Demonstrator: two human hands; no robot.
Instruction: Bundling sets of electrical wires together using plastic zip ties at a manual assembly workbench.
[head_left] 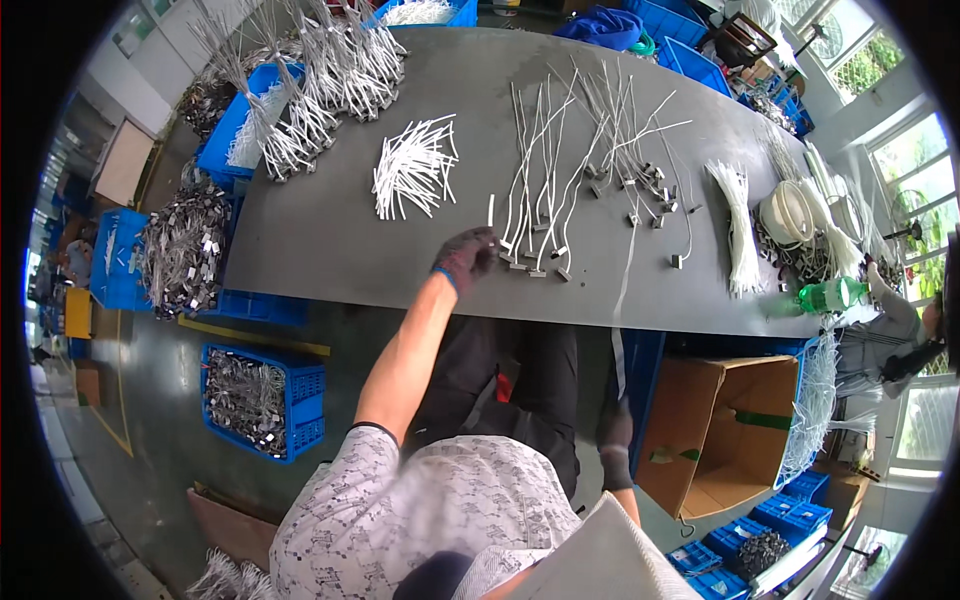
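A row of white wires with small metal end pieces (540, 215) is laid out near the middle of the grey table (330, 240), ends toward the near edge. The gloved left hand (465, 258) is stretched to the row's 9 o'clock end, its grip bunched together at the end pieces; whether one is actually pinched cannot be told. The step is best done by taking a single end piece and lifting it straight, so neighbouring wires are not dragged. A loose pile of white ties (413, 168) lies at 11 o'clock. The gloved right hand (615, 440) hangs below the table edge beside an open cardboard box (720, 430), its grip loosely curled, apparently empty.
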